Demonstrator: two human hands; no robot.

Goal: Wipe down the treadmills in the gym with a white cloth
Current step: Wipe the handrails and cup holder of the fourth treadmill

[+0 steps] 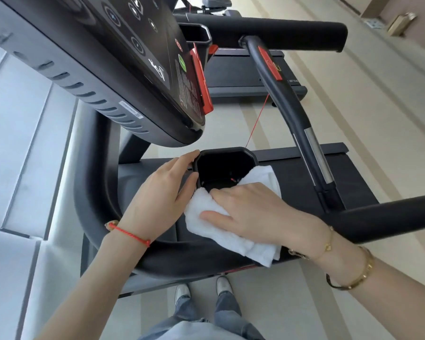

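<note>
A black treadmill fills the view, its console tilted at the upper left. Below the console sits a black cup holder with a dark hollow. My left hand grips the holder's left rim, fingers curled over the edge and thumb against its side. A folded white cloth lies over the holder's near right edge and the frame below. My right hand presses flat on the cloth, its fingertips reaching toward the hollow.
A black handrail with a red strip and a metal sensor runs down the right side. A padded bar crosses at right. A red safety cord hangs into the holder. A second treadmill stands behind. My feet stand on pale floor.
</note>
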